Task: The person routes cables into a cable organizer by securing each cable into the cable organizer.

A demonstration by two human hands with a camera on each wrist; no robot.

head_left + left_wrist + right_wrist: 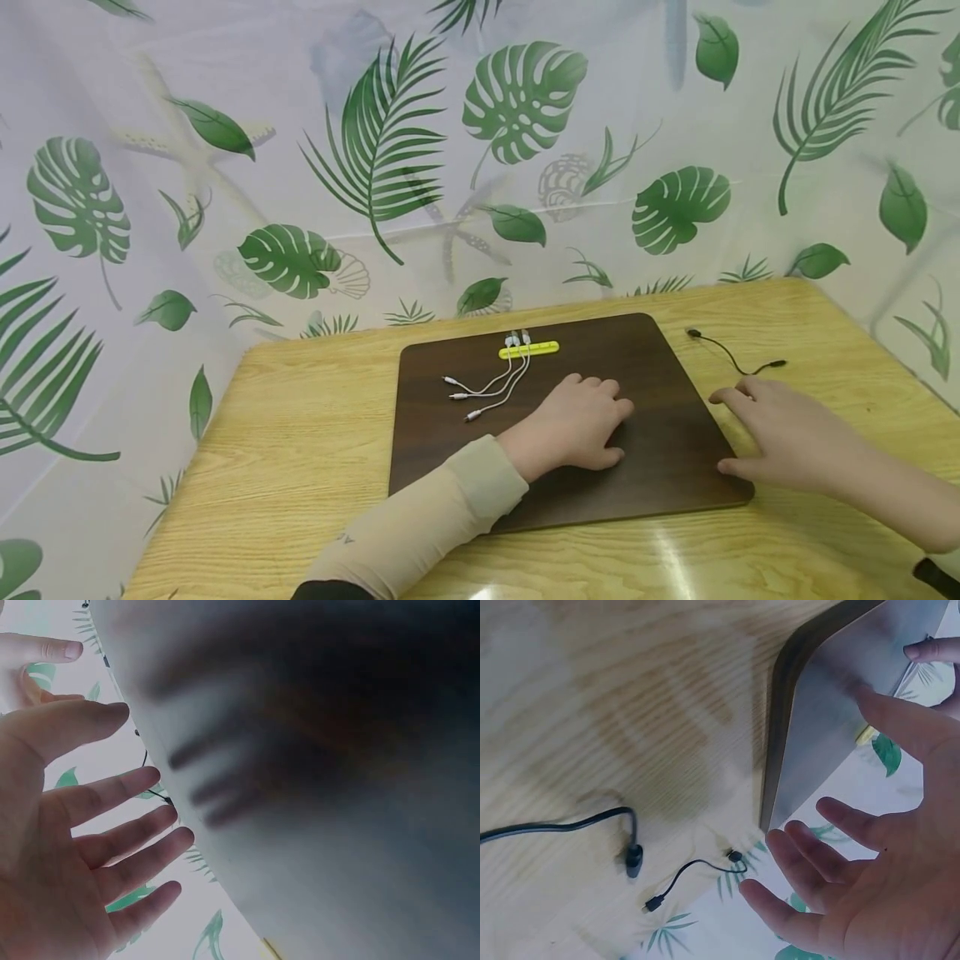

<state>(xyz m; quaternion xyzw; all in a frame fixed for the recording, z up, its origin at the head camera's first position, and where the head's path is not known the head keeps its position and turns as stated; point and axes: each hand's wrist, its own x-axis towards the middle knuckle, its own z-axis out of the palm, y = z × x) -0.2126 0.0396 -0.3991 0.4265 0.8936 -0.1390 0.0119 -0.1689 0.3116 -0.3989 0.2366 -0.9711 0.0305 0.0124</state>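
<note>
My left hand (pixel 577 423) is over the dark brown board (pixel 637 367), fingers spread and nothing in them; the left wrist view shows its fingers (pixel 139 829) apart from their dark reflection. By the board's right edge is my right hand (pixel 787 437), fingers apart and holding nothing, its thumb close to the near right corner. Whether that thumb touches the board I cannot tell. On the board's far part lies a yellow cable-holder strip (pixel 551 347). Several white cables (pixel 498 397) run from it, their plug ends fanned toward the left.
A short black cable (pixel 726 348) lies on the wooden table (pixel 315 433), right of the board. Another black cable (pixel 562 826) appears in the right wrist view. Behind the table hangs a leaf-patterned sheet (pixel 450 250).
</note>
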